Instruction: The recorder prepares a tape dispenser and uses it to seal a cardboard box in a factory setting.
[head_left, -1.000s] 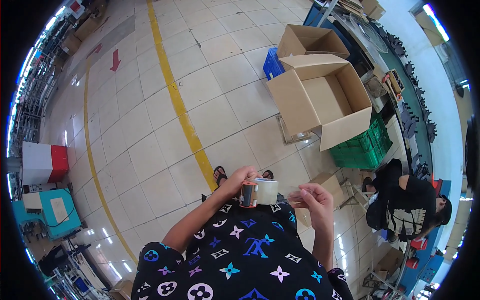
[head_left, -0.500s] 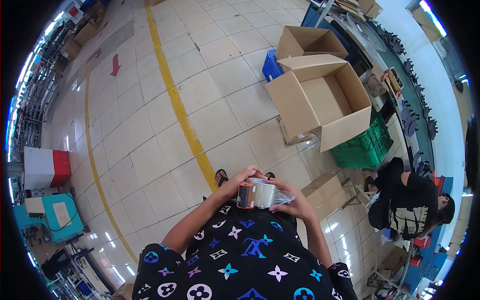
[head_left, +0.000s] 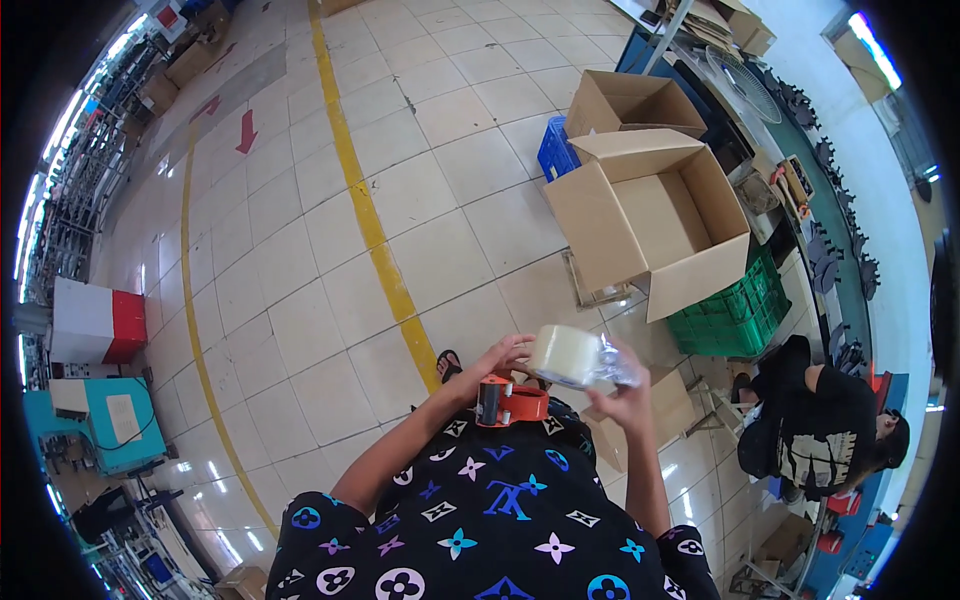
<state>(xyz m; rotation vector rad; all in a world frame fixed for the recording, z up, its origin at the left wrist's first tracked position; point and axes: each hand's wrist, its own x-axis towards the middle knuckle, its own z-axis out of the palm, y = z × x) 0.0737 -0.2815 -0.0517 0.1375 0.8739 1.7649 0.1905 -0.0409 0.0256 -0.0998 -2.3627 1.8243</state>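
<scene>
Tiled floor — right hand holds tape.

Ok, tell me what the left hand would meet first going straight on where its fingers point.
Probably the roll of clear tape, just ahead of the left hand in the picture; depth is unclear, so it might pass beneath or behind.

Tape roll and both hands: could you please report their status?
Left hand holding orange dispenser. Right hand gripping crumpled clear film at tape roll's side. Roll out of dispenser; bunched film the only visible clutter there.
</scene>
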